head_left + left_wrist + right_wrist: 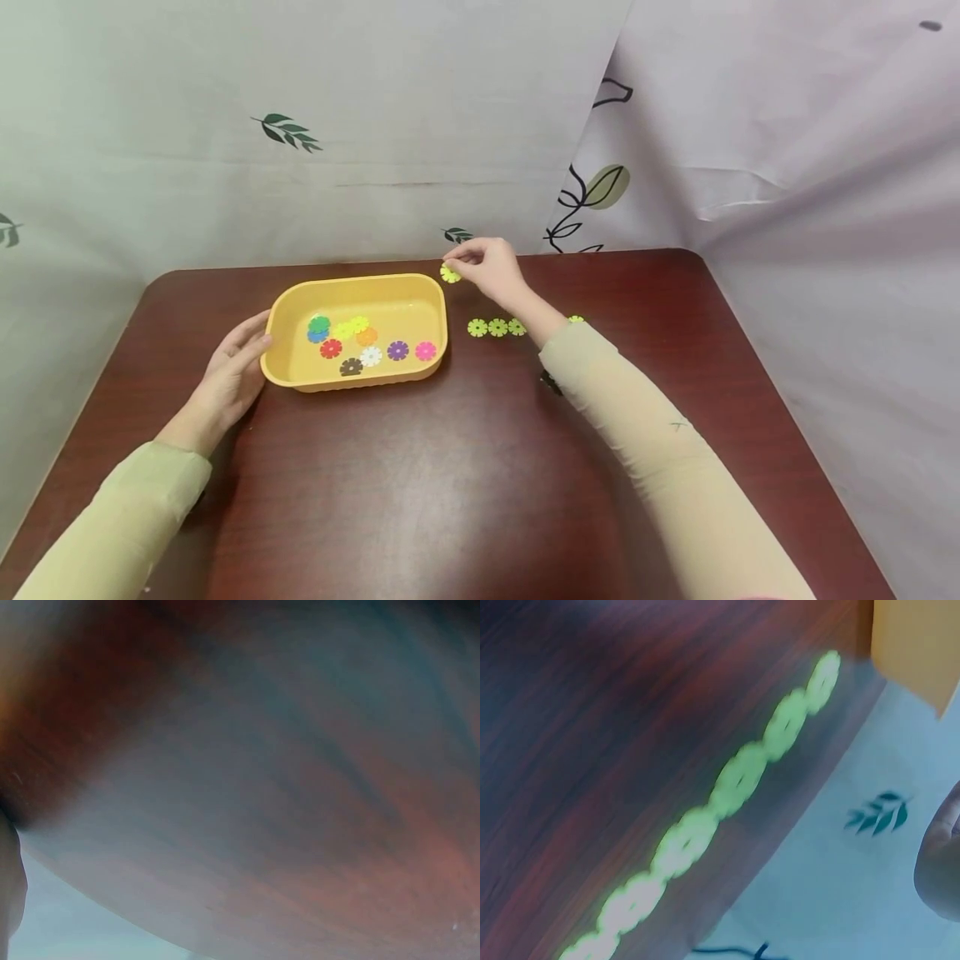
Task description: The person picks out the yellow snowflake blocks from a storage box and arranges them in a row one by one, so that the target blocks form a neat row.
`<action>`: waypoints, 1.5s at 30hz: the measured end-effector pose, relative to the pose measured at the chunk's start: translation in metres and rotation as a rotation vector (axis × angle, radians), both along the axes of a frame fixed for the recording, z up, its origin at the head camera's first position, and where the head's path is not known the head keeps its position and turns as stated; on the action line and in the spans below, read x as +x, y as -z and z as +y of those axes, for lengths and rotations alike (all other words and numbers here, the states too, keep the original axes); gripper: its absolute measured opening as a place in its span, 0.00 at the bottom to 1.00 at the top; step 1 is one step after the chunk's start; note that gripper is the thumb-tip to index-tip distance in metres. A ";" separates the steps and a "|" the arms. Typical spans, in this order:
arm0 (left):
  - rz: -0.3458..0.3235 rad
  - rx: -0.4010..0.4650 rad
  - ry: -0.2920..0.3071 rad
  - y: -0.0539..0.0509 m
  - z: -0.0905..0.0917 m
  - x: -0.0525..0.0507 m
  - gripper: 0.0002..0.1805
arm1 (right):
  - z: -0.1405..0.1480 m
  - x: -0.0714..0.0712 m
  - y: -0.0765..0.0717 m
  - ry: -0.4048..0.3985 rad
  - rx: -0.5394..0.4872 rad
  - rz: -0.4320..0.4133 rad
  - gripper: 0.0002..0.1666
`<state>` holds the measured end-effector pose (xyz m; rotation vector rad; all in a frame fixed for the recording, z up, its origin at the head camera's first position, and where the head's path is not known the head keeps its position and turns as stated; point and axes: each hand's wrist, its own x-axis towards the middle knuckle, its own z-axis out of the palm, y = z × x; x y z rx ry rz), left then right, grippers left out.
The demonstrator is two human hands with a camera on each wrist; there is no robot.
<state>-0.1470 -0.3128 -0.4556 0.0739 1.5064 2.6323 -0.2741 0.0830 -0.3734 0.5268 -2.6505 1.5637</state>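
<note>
My left hand (234, 367) holds the left end of a yellow plastic tub (356, 383), thumb at the rim. Inside the tub lie several notched plastic discs in green, blue, red, orange, white, purple, pink and black, with yellow ones among them. Beyond the tub's far right corner, my right hand (491, 267) pinches a yellow-green notched disc (451, 273) between thumb and fingertips, above the table. A row of yellow-green discs (498, 327) lies right of the tub, partly hidden by the right forearm; the right wrist view shows the row (739, 780) edge to edge.
The dark red wooden table (420, 483) has rounded far corners. A pale cloth with leaf prints (288, 133) hangs behind it and at both sides. A small dark object (551, 382) shows beneath the right sleeve. The left wrist view is mostly blurred tabletop.
</note>
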 end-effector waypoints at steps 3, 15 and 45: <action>0.005 0.011 0.001 0.000 0.000 -0.001 0.22 | 0.016 -0.003 -0.002 0.020 -0.013 -0.001 0.09; 0.009 0.018 0.004 0.000 0.001 -0.001 0.23 | 0.080 -0.005 0.004 0.107 0.089 -0.019 0.10; 0.002 -0.005 -0.006 -0.003 0.008 -0.001 0.22 | 0.210 0.018 0.036 0.188 0.148 -0.171 0.16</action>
